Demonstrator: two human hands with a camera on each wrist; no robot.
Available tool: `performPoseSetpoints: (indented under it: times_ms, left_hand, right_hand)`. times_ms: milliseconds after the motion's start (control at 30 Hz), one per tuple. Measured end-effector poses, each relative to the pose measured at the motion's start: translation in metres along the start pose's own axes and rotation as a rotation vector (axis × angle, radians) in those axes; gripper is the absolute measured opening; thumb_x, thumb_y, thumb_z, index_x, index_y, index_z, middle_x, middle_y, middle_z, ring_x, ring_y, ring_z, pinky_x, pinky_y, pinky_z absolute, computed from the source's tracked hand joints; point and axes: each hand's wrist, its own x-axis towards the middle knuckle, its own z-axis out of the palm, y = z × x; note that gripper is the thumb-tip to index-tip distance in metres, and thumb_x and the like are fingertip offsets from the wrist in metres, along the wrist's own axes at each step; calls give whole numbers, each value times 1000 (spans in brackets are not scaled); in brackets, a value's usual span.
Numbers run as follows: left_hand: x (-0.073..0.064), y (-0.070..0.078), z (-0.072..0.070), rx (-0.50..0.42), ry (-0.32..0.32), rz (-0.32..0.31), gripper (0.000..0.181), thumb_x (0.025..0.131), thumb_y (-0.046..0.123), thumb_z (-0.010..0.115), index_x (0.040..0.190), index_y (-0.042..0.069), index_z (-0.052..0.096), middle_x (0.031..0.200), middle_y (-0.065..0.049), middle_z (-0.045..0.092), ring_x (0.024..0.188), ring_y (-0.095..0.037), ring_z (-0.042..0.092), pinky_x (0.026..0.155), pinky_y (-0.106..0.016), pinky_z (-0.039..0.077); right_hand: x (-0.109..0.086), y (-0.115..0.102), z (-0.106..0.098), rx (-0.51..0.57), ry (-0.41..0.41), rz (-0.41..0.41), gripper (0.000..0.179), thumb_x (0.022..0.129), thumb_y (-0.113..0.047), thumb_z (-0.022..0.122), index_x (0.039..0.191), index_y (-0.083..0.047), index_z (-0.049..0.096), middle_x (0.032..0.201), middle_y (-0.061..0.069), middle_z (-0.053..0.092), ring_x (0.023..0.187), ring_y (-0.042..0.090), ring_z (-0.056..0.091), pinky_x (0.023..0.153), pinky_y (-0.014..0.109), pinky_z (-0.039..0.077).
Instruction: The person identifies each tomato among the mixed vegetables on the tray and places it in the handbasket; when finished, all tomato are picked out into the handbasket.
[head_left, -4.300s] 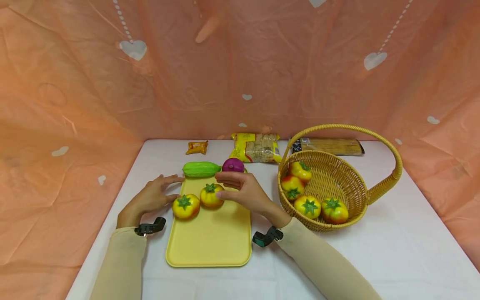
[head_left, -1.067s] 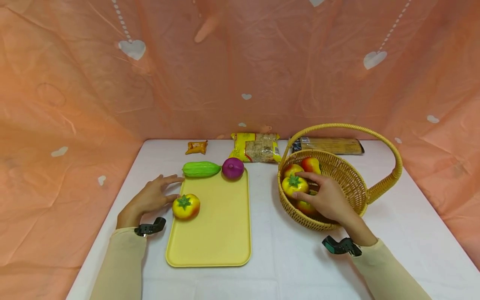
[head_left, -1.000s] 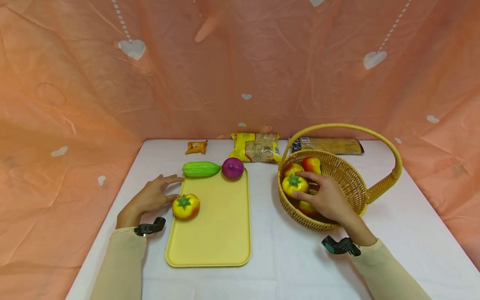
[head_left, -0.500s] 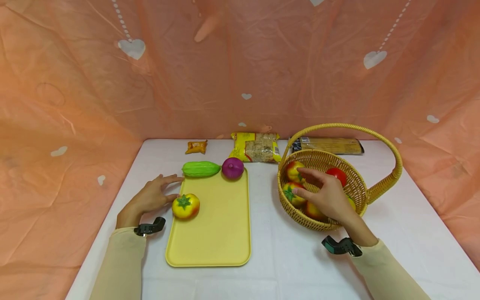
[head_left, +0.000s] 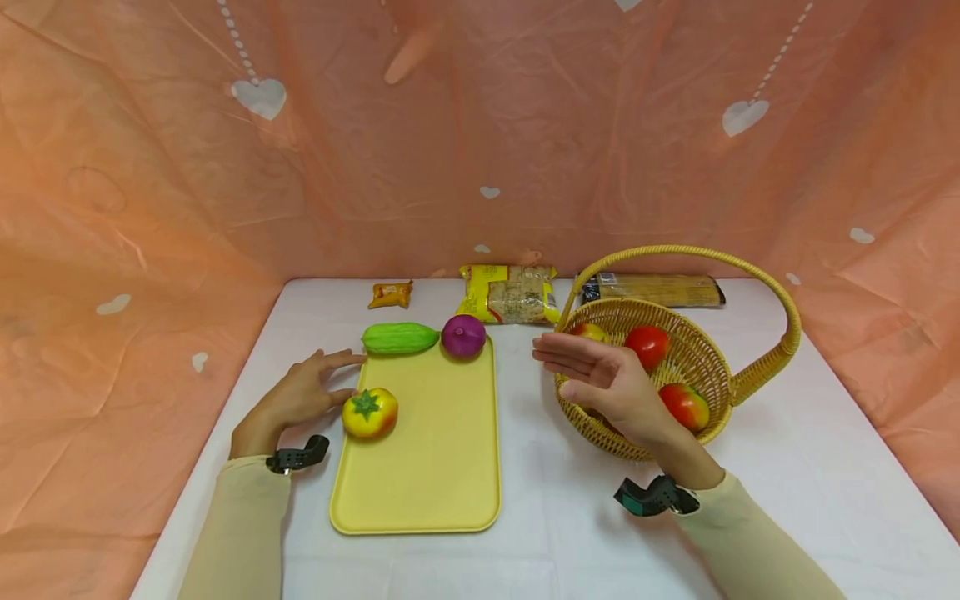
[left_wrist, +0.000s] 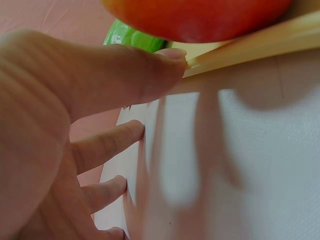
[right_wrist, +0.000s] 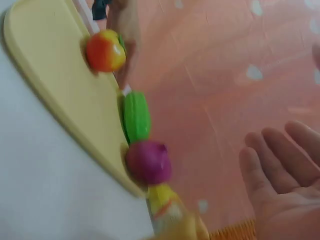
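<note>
My left hand (head_left: 300, 396) rests beside the yellow tray (head_left: 420, 487), fingers spread, holding nothing. In the left wrist view its thumb (left_wrist: 130, 75) lies right at the tray's edge, below the tomato. That yellow-red tomato (head_left: 371, 413) with a green leafy top sits at the tray's left side. A green ridged gourd (head_left: 400, 337) and a purple onion (head_left: 463, 336) lie along the tray's far edge. My right hand (head_left: 618, 392) hovers over the left side of the wicker basket (head_left: 711, 367), fingers straight, palm bare. Several tomatoes (head_left: 647, 346) lie in the basket, some hidden by this hand.
The basket's tall arched handle (head_left: 783, 354) rises over its right side. Along the back of the white table lie a small orange packet (head_left: 391, 294), a yellow bag (head_left: 510, 294) and a pack of noodle-like sticks (head_left: 663, 290). An orange curtain (head_left: 480, 150) hangs behind.
My right hand carried the second tomato from the tray into the basket and let go. The basket's tomatoes shifted, and the hand has since moved left with straightened fingers. My left hand stayed put.
</note>
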Motion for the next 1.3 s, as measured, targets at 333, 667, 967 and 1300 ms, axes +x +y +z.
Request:
performPoseSetpoints:
  times_ms: [333, 667, 967, 1300]
  left_hand:
    - [0, 1, 0, 1, -5, -19, 62, 99, 20, 80, 157, 16, 61, 172, -27, 40, 163, -64, 11, 122, -88, 12]
    - [1, 1, 0, 7, -5, -12, 61, 98, 20, 81, 157, 15, 61, 171, -27, 42, 162, -65, 12, 122, -88, 13]
    - [1, 0, -1, 6, -14, -27, 62, 99, 21, 80, 157, 17, 61, 173, -27, 40, 163, -65, 10, 122, -88, 13]
    - [0, -1, -2, 15, 1, 17, 61, 98, 20, 81, 156, 17, 62, 170, -27, 43, 161, -67, 15, 121, -88, 18]
  right_hand:
    - [30, 10, 53, 83, -55, -48, 85, 95, -40, 87, 154, 11, 53, 153, 25, 64, 140, 23, 68, 118, 40, 54]
    - [65, 29, 95, 11, -128, -5, 85, 90, -54, 88, 150, 2, 63, 147, 25, 69, 141, 42, 65, 117, 36, 55]
    - [94, 57, 123, -103, -246, 71, 61, 99, -18, 84, 153, -2, 61, 153, 18, 67, 142, 18, 65, 122, 31, 50]
    - [114, 82, 151, -244, -273, 131, 62, 96, -14, 86, 153, -4, 63, 156, 17, 64, 144, 18, 64, 119, 25, 49]
